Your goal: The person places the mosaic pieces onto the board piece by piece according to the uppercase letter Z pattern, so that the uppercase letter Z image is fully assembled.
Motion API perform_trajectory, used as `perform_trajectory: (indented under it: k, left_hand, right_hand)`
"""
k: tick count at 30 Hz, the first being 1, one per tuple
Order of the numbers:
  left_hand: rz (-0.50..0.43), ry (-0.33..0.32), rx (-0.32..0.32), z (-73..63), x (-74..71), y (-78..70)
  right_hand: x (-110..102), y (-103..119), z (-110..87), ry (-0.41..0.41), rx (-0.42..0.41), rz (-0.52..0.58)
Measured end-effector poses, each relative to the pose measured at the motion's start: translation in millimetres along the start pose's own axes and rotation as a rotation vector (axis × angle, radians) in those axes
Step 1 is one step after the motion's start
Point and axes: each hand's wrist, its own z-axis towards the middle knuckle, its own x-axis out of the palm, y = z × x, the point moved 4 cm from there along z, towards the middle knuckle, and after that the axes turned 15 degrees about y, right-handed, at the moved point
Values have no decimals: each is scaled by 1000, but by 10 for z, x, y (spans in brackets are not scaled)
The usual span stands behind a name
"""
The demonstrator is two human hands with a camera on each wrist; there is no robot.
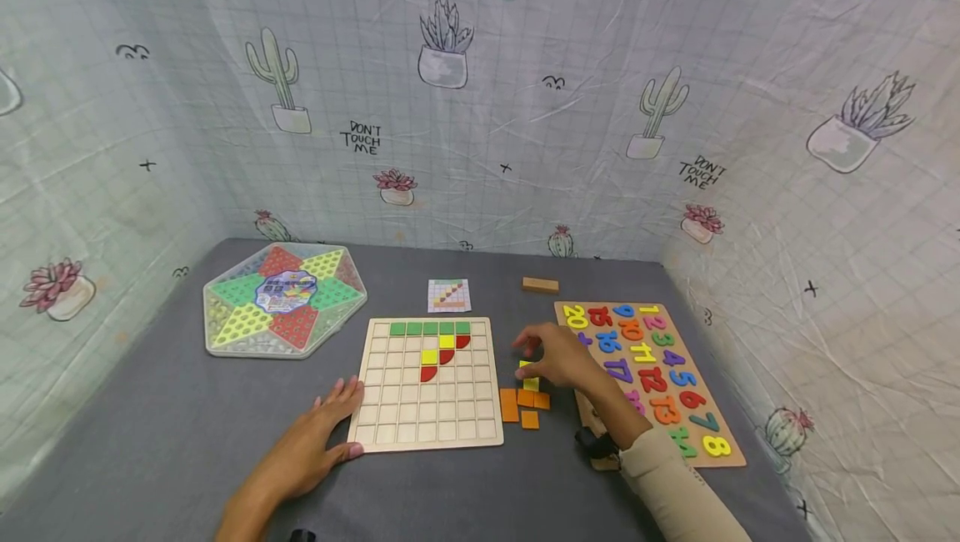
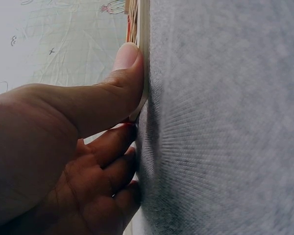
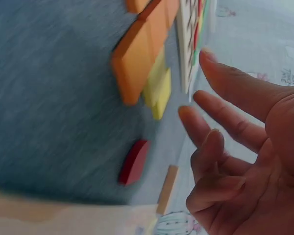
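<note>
My left hand (image 1: 318, 442) rests at the left edge of a wooden grid board (image 1: 457, 417), fingers loosely extended; its thumb (image 2: 127, 61) lies against the edge in the left wrist view. On the grid are a row of green squares (image 1: 430, 328), two yellow squares (image 1: 429, 357) and three red quarter-round pieces (image 1: 428, 373) in a diagonal. Right of the board, my right hand (image 1: 558, 354) hovers over loose yellow squares (image 1: 531, 384), fingers spread and holding nothing. Orange pieces (image 1: 509, 405) lie nearer me. A red piece (image 3: 134, 162) lies beyond the yellow ones in the right wrist view.
A small pattern card (image 1: 448, 295) lies behind the grid board. Farther right is a wooden block (image 1: 540, 284). A hexagonal box with a coloured star (image 1: 285, 329) sits at the back left. Under my right forearm extends a number puzzle board (image 1: 733, 454). Printed cloth (image 1: 480, 133) walls surround the table.
</note>
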Motion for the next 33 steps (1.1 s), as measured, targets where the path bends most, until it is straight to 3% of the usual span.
perform_trajectory:
  k: [12,22,33]
  left_hand:
    - [27,-7,-1,5,-7,-1]
    - [13,-7,-9,7,12,2]
    - [22,-22,2,-4,9,-4]
  right_hand:
    - [107,-165,71,18,67,-25]
    - [93,-54,83,-14,-1,14]
    - [158,222,167,-51,-72,-9]
